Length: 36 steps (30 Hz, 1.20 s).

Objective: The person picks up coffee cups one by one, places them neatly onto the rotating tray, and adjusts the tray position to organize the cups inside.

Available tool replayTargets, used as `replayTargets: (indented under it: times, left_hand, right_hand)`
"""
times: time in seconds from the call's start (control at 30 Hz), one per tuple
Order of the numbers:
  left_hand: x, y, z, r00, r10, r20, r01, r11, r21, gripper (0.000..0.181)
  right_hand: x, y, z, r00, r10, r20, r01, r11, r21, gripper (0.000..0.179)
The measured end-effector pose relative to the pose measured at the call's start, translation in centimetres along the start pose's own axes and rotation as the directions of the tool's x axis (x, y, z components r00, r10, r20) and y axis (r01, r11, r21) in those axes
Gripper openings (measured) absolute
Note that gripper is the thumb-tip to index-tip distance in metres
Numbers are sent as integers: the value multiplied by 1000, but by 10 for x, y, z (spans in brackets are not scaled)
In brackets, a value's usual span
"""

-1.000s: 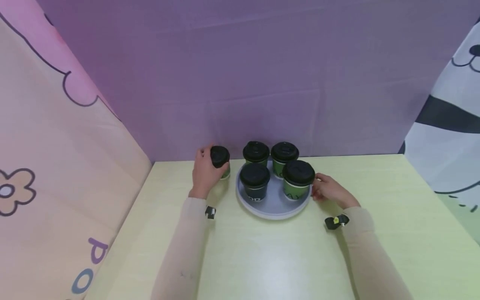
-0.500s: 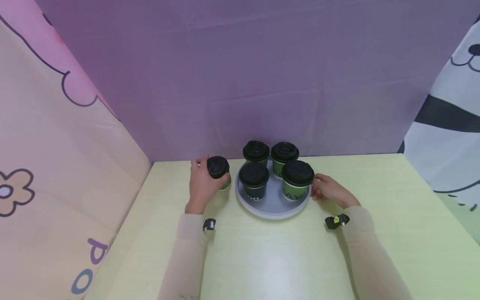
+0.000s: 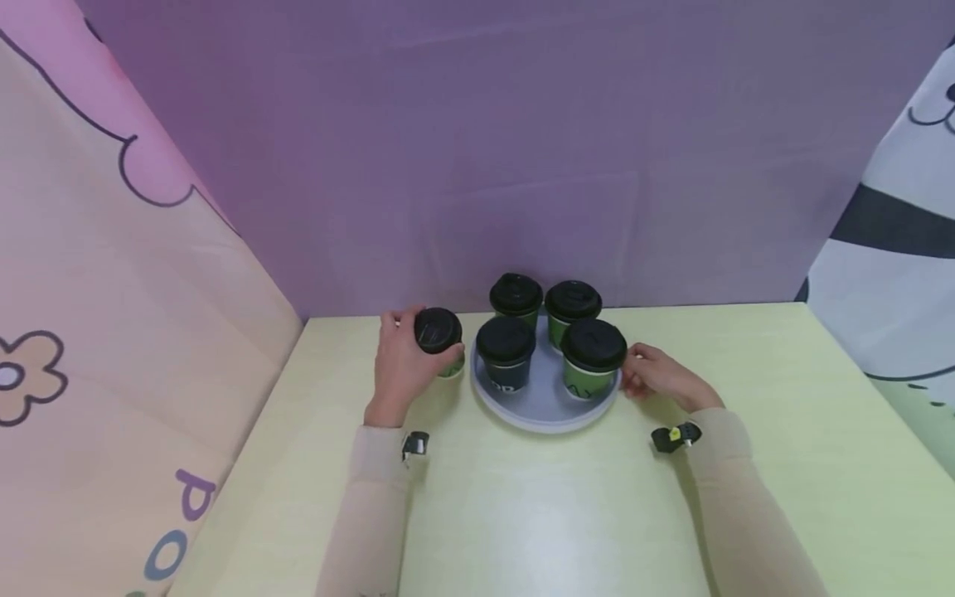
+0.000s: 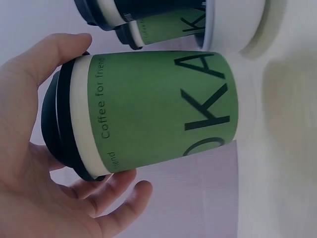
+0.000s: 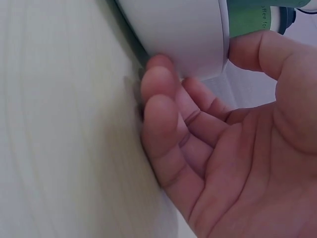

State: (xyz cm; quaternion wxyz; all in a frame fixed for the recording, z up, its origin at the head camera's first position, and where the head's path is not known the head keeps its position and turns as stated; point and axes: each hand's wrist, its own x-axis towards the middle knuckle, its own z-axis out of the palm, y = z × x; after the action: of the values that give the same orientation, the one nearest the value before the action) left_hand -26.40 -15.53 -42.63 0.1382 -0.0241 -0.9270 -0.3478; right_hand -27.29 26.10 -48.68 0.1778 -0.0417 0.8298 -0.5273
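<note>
My left hand (image 3: 406, 365) grips a green paper coffee cup (image 4: 158, 109) by its black lid (image 3: 438, 330), left of the tray. In the left wrist view the thumb is on one side of the lid and the fingers on the other; the cup is upright, its base close over the table. A round pale grey tray (image 3: 548, 421) carries several lidded coffee cups: a dark one (image 3: 507, 375) at front left, a green one (image 3: 588, 380) at front right, and two at the back. My right hand (image 3: 664, 377) holds the tray's right side, thumb at the rim, fingers curled against the outer wall.
The pale yellow table (image 3: 522, 514) runs up to a purple cloth backdrop (image 3: 477, 166) right behind the cups. Printed cloth panels stand at the left (image 3: 149, 332) and right (image 3: 888, 274). A small dark wrist camera (image 3: 675, 437) sits at each sleeve cuff.
My left hand has drawn the green cup back from the backdrop toward the near side, then slightly right, closer to the tray. My right hand has stayed at the tray's side.
</note>
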Motion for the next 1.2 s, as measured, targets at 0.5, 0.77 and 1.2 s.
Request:
replayTargets:
  times: [0.5, 0.77, 1.2]
  left_hand:
    - [-2, 13, -13, 996, 52, 73, -55, 998, 43, 94]
    - [-6, 19, -21, 991, 60, 119, -68, 996, 66, 95]
    - [-14, 27, -40, 985, 90, 145, -102, 992, 77, 94]
  right_hand:
    - [1, -3, -2, 998, -22, 61, 22, 1000, -2, 17]
    - [3, 0, -2, 998, -19, 60, 21, 999, -30, 18]
    - [4, 0, 2, 999, -19, -44, 18, 1000, -14, 32]
